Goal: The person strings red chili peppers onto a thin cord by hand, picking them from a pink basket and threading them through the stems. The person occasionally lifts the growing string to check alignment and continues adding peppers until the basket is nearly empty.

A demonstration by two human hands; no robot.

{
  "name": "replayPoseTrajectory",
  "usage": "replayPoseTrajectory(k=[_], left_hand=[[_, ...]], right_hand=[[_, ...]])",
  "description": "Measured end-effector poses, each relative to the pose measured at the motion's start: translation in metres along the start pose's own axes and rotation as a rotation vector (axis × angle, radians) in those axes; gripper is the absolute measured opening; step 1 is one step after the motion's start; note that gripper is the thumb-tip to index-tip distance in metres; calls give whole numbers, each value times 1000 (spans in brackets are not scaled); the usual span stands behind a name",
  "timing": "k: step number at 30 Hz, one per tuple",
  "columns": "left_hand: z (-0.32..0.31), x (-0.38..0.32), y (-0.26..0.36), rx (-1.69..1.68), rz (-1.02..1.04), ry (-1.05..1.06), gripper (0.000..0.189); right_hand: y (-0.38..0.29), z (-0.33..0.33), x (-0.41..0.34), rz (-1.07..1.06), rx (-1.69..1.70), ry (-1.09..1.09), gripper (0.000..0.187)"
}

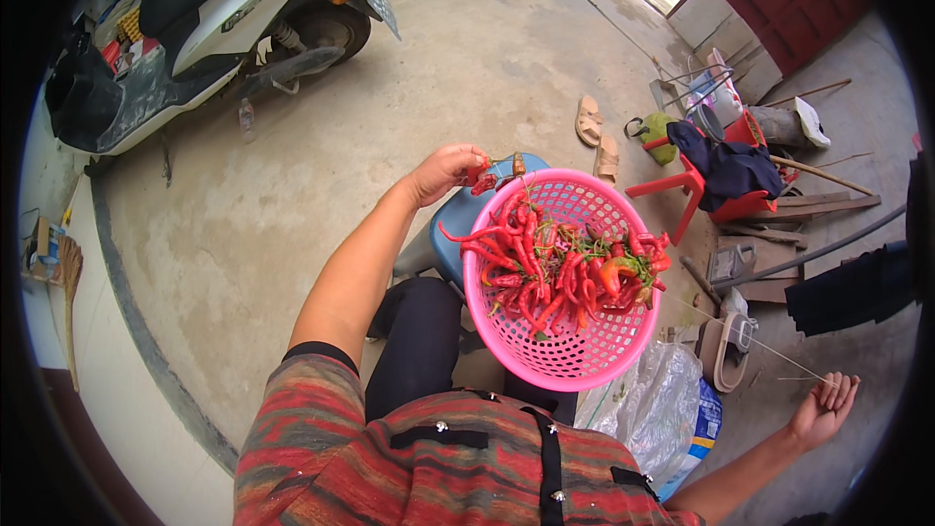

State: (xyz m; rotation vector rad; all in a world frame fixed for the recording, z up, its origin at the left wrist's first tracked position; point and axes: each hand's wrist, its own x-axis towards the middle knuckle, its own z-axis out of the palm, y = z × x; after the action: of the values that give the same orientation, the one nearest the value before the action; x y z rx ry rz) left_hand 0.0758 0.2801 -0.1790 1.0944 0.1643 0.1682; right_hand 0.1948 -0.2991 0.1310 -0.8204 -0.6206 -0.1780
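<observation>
A pink perforated plastic basket (646,336) sits in front of me, partly over a blue plastic stool (449,234). Red chili peppers (570,274) with green stems are heaped inside it, a few of them orange. At the basket's far left rim, my left hand (442,172) grips a few red chilies (482,179) by its fingertips; dried brownish ones hang beside them. My right hand (825,409) is out to the far right, its fingers closed on a pale thread (767,347). The thread runs taut from the peppers at the basket's right side to that hand.
Clear plastic bags (650,394) lie right of my legs. Tan sandals (589,120) and a slipper (723,354) rest on the concrete floor. A red plastic stool (676,186) bears dark cloth. A scooter (219,36) stands far left; a broom (69,285) leans at the left wall.
</observation>
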Motion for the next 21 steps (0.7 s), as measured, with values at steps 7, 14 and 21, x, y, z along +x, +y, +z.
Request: replayPoseTrajectory(k=[7,14,21], left_hand=[[8,-3,2,86,-11,54,23],[1,-12,7,116,-39,123,21],[-1,-14,2,270,-57,203,16]], right_hand=[[2,-5,-7,28,23,8,12],[2,-10,-8,23,12,32,11],[1,-13,-8,37,40,39,10]])
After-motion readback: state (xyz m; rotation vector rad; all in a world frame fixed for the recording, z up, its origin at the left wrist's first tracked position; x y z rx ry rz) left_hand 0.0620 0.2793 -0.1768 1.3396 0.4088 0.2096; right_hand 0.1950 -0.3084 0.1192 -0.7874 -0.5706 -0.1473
